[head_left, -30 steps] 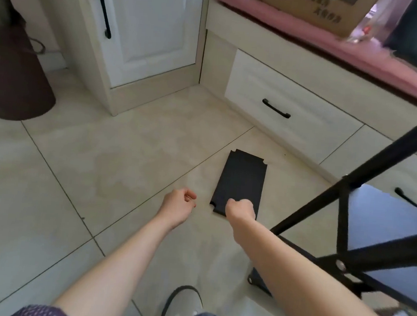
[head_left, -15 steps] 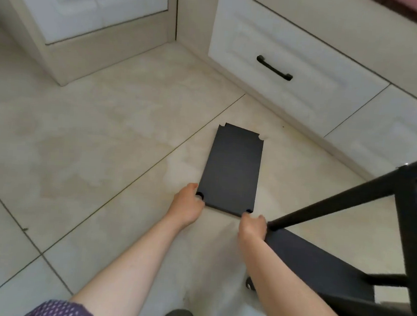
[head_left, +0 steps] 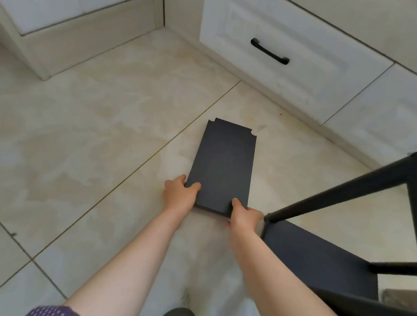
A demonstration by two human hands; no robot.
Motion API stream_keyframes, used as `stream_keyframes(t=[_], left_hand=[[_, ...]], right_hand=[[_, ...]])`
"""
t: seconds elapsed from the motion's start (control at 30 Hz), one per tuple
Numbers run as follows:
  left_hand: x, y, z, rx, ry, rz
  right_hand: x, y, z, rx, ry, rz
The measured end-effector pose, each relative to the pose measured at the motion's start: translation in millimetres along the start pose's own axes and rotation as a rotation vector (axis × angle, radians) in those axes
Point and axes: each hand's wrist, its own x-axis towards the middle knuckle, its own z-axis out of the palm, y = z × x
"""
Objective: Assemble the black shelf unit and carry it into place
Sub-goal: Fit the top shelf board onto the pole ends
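A black shelf panel (head_left: 223, 166) is seen on the tiled floor (head_left: 84, 133), its long axis running from about 6 o'clock to 12 o'clock with a slight lean toward 1 o'clock, the far short edge with its notched corners pointing at the white drawer front (head_left: 280, 51). The near short edge is held at both corners: the left hand (head_left: 179, 195) is curled round the near-left corner with the thumb laid on the top face, and the right hand (head_left: 244, 216) is curled round the near-right corner, thumb likewise on top. Whether the near edge is lifted off the floor cannot be told. At 3 to 4 o'clock from the panel, just beside the right hand, the black shelf frame (head_left: 349, 189) is seen, with a dark shelf (head_left: 319, 261) already fitted in it. A black handle (head_left: 269, 51) is mounted on the drawer front at 12 o'clock.
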Motion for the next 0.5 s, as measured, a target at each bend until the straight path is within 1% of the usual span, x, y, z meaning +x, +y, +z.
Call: stream_keyframes(t=[0.07,0.17,0.27,0.37,0.5], left_hand=[[1.0,-2.1,-7.6,-0.114,0.019,-0.012],[0.0,-5.9,-22.5,-0.26,0.005,-0.094],[-5.5,-6.1,-35.7,-0.362,-0.049,-0.136],[-17.3,-2.7,-51.1,-0.446,-0.074,-0.173],[-42.3,-4.4,-76.6,-0.564,-0.083,-0.26]], right_hand=[[-3.3,2.3,-2.5,0.125,-0.07,0.037],[-12.8,2.9,-5.6,0.277,-0.201,0.047],[-27.3,-0.5,-6.6,0.35,-0.252,0.042],[-45.2,-1.0,-12.5,0.407,-0.292,0.077],[-78.4,-2.8,-24.9,0.399,-0.371,0.08]])
